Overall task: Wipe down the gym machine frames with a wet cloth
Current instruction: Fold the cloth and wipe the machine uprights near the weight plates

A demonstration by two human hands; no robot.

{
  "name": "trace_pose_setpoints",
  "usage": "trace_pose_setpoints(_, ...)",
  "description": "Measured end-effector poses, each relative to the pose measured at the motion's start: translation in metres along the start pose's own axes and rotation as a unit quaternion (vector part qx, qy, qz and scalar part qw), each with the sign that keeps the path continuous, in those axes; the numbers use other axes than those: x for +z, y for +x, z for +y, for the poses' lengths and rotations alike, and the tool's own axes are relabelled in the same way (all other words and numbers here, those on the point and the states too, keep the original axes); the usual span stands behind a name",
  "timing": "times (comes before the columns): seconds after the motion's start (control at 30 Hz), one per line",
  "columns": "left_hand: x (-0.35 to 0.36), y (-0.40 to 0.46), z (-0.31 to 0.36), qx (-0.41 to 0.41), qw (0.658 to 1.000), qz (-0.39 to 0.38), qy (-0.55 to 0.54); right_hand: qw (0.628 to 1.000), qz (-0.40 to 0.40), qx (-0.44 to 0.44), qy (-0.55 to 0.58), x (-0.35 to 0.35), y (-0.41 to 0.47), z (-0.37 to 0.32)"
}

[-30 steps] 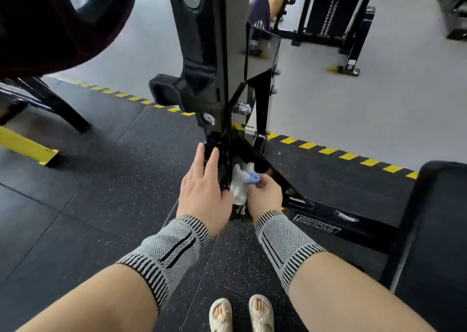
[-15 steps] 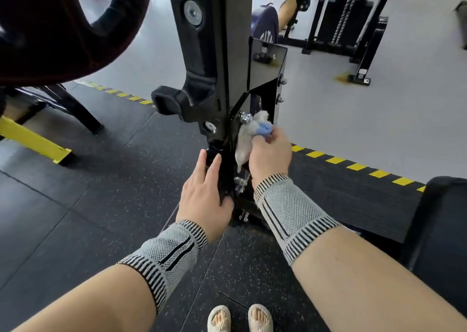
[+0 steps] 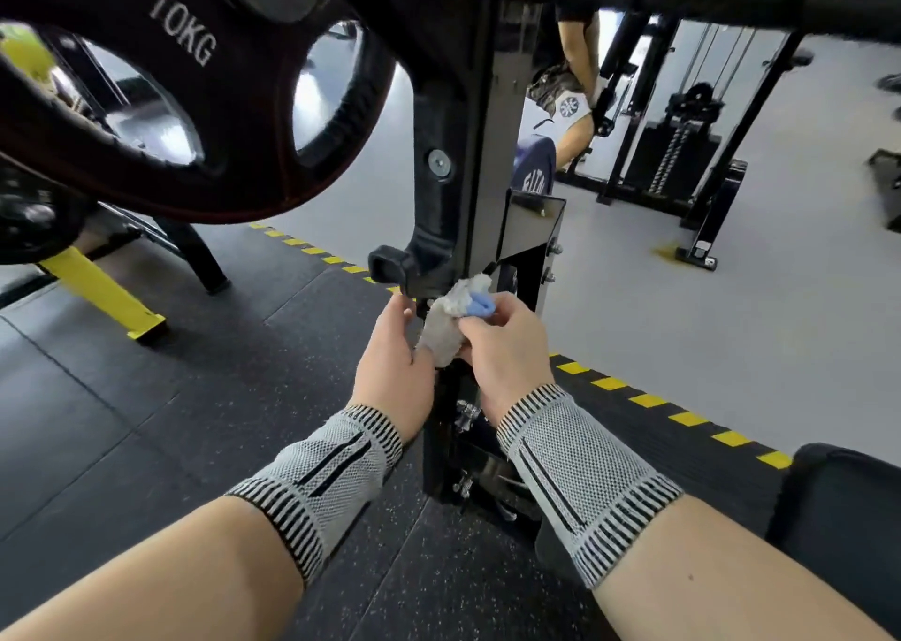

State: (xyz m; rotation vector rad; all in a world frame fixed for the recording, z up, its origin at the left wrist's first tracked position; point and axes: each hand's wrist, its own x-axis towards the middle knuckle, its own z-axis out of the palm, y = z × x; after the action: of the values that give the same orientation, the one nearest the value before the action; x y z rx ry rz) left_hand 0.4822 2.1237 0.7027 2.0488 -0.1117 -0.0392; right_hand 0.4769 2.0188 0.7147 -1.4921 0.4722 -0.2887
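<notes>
Black rubber gym floor (image 3: 146, 421) with a yellow-striped edge carries the black machine frame (image 3: 480, 153) – a 10KG weight plate (image 3: 161, 79) hangs upper left. Against the upright, right hand (image 3: 507, 348) grips the grey-and-blue cloth (image 3: 451, 318); left hand (image 3: 390, 367), fingers loosely curled, touches the cloth's lower edge.

A black weight plate (image 3: 161, 89) marked "10KG" hangs at upper left. Beneath it, a yellow foot (image 3: 105, 294) rests on the dark rubber floor (image 3: 146, 421). A yellow-and-black hazard stripe (image 3: 673, 413) divides the rubber from the grey floor (image 3: 682, 338). A cable machine (image 3: 682, 153) stands at the far right. A seated person (image 3: 565, 104) is partly visible behind. A black pad (image 3: 848, 509) sits at the right edge.
</notes>
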Motion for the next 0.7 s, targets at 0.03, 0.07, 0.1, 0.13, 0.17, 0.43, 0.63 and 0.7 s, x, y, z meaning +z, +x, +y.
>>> trace_pose_setpoints(0.03, -0.002, 0.001, 0.009, -0.006, 1.0, 0.016, -0.017, 1.0, 0.006, -0.026, -0.002, 0.001, -0.003, -0.008)
trace_pose_setpoints(0.07, -0.004, 0.001, 0.016, -0.013, 0.999, 0.027, -0.03, 0.999, 0.014, -0.053, -0.001, 0.0, -0.005, -0.018)
trace_pose_setpoints(0.1, -0.007, 0.001, 0.021, -0.017, 0.998, 0.035, -0.043, 0.997, 0.02, -0.081, 0.007, 0.0, -0.006, -0.029)
trace_pose_setpoints(0.13, -0.012, -0.001, 0.027, -0.017, 0.997, 0.046, -0.058, 0.994, 0.024, -0.108, 0.013, -0.001, -0.007, -0.04)
trace_pose_setpoints(0.17, -0.017, -0.004, 0.033, -0.013, 0.996, 0.057, -0.075, 0.99, 0.028, -0.139, 0.009, -0.001, -0.004, -0.05)
trace_pose_setpoints(0.43, -0.057, 0.009, 0.102, 0.096, 0.986, 0.038, 0.132, 0.995, -0.018, -0.064, -0.078, 0.001, -0.004, -0.034)
trace_pose_setpoints(0.63, -0.051, 0.031, 0.109, 0.104, 0.974, 0.059, 0.191, 0.979, 0.034, -0.193, -0.055, -0.003, 0.006, -0.094)
trace_pose_setpoints(0.7, -0.047, 0.031, 0.104, 0.098, 0.96, 0.041, 0.26, 0.987, 0.027, -0.13, -0.092, -0.008, 0.021, -0.085)
